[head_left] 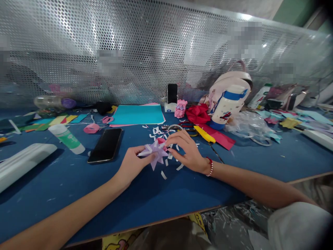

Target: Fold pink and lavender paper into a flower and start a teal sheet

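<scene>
My left hand (133, 162) pinches a lilac folded-paper star (156, 155) between thumb and fingers, above the blue table. My right hand (187, 151) is at the star's right side, its thumb and forefinger closed at a small pink-red paper piece (161, 141) behind the points. Whether the right fingertips grip that piece or only touch it is hard to see. White paper scraps (163, 174) lie on the table below and around both hands.
A black phone (105, 146) and a glue tube (67, 139) lie left. Blue paper sheets (136, 114) are behind. Scissors (191, 129), a yellow cutter (204, 134), red paper (220, 137) and a bottle (229, 107) stand or lie right. The table's front edge (166, 221) is near.
</scene>
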The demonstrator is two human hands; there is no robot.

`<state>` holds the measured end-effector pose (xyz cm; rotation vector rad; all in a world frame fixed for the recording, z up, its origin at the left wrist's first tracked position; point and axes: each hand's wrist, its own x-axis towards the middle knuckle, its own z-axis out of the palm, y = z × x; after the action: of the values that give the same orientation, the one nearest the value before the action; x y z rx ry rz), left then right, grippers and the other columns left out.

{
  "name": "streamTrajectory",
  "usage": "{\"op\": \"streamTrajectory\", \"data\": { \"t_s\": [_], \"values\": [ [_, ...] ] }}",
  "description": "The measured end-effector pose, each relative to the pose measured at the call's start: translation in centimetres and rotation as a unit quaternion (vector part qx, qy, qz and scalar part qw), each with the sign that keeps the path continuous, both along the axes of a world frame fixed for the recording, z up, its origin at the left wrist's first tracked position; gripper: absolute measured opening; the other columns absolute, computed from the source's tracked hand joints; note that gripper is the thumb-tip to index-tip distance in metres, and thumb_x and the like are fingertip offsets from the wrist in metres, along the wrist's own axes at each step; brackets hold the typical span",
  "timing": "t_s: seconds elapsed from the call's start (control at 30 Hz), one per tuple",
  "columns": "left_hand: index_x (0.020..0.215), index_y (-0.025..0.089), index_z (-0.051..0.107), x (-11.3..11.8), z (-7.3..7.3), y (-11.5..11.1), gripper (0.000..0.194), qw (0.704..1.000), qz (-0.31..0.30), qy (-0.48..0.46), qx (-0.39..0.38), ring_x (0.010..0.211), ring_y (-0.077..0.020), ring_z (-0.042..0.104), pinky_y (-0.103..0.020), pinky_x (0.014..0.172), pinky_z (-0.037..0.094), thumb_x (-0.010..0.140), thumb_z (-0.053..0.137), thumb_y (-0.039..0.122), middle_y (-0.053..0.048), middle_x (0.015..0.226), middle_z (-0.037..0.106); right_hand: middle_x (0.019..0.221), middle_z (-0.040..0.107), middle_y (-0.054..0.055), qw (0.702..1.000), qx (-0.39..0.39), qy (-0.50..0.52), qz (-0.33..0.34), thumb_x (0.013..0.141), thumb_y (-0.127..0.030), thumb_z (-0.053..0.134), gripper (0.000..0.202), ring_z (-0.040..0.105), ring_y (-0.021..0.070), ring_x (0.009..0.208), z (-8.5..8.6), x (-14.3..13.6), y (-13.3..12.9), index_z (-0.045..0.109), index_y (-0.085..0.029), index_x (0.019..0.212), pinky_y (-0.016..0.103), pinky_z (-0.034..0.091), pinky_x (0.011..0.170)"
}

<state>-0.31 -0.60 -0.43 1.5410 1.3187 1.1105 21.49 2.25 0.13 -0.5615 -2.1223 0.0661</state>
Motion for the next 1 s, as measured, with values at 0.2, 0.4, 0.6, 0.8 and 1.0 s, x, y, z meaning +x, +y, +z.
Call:
{"op": "streamTrajectory", "data": {
  "t_s": [0.2,0.4,0.6,0.8,1.0],
  "values": [
    [0.085,0.018,0.075,0.10,0.06,-0.25,0.020,0.996,-0.060,0.048,0.053,0.073,-0.0200,0.065,-0.025,0.067,0.048,0.076,0.074,0.036,-0.002,0.079,0.074,0.099,0.069,0.003,0.999,0.015,-0.027,-0.030,0.095,-0.035,0.064,0.012,0.060,0.0192,0.096,-0.22,-0.05,0.38,0.067,-0.024,0.095,0.036,0.047,0.089],
    [0.078,0.016,0.071,0.06,0.13,-0.23,0.020,0.997,-0.053,0.044,0.037,0.068,-0.0162,0.056,-0.024,0.063,0.042,0.078,0.071,0.036,0.000,0.071,0.064,0.092,0.070,0.002,0.999,-0.031,-0.037,-0.021,0.094,-0.035,0.065,0.014,0.057,0.0187,0.089,-0.46,-0.20,0.29,0.065,-0.022,0.094,0.035,0.046,0.087],
    [0.072,0.017,0.070,0.33,0.40,-0.31,0.021,0.991,-0.072,0.072,0.087,0.068,-0.0165,0.052,-0.025,0.062,0.039,0.078,0.068,0.037,-0.001,0.071,0.061,0.087,0.065,0.002,0.997,-0.058,-0.052,-0.024,0.092,-0.038,0.066,0.018,0.054,0.0187,0.085,-0.70,-0.38,-0.01,0.062,-0.020,0.094,0.032,0.043,0.079],
    [0.064,0.017,0.067,0.46,0.66,-0.56,0.024,0.988,-0.088,0.073,0.107,0.066,-0.0157,0.051,-0.025,0.060,0.038,0.080,0.068,0.036,-0.001,0.068,0.055,0.090,0.062,0.002,0.992,-0.125,-0.031,-0.002,0.093,-0.035,0.066,0.015,0.053,0.0175,0.088,-0.64,-0.55,-0.19,0.060,-0.021,0.093,0.031,0.043,0.081],
    [0.064,0.018,0.069,0.38,0.43,-0.51,0.022,0.988,-0.097,0.058,0.106,0.070,-0.0174,0.055,-0.027,0.064,0.041,0.080,0.069,0.032,-0.002,0.071,0.058,0.093,0.059,0.000,0.973,-0.221,0.030,0.067,0.089,-0.024,0.070,0.014,0.052,0.0131,0.081,-0.27,-0.87,-0.22,0.057,-0.020,0.093,0.026,0.044,0.074]
  ]
}}
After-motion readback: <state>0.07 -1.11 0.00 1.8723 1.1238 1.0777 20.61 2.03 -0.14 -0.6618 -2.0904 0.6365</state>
